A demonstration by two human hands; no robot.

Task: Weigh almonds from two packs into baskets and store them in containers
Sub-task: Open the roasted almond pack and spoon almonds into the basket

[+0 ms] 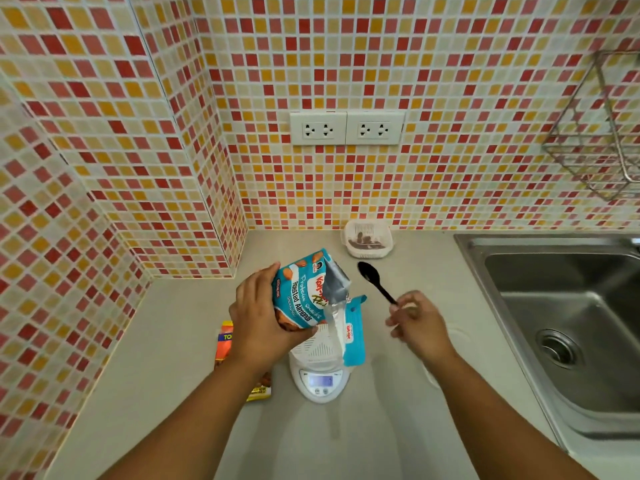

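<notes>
1. The left hand (258,313) has its fingers wrapped round a teal almond pack (304,292), lifted over the counter (166,341) and tipped: its long axis slants from the far end down to the near right, torn mouth aimed down at the white basket (320,346).
2. That basket sits on the white scale (320,381), lit display facing the camera; the reading is too small to tell.
3. A torn teal flap (355,336) hangs from the pack's mouth, covering the basket's right side.
4. The right hand (417,323) pinches the handle end of a black spoon (375,282) in curled fingers; the spoon runs diagonally, bowl pointing away and left, just right of the pack and not touching it.
5. A second pack (225,342), orange and yellow, lies flat on the counter beneath the left wrist, mostly hidden.
6. By the tiled wall, a white container (367,239) holds something dark, well behind the scale.
7. A steel sink (561,317) fills the right; a wire rack (602,133) hangs above it, and two sockets (347,128) sit on the wall.
</notes>
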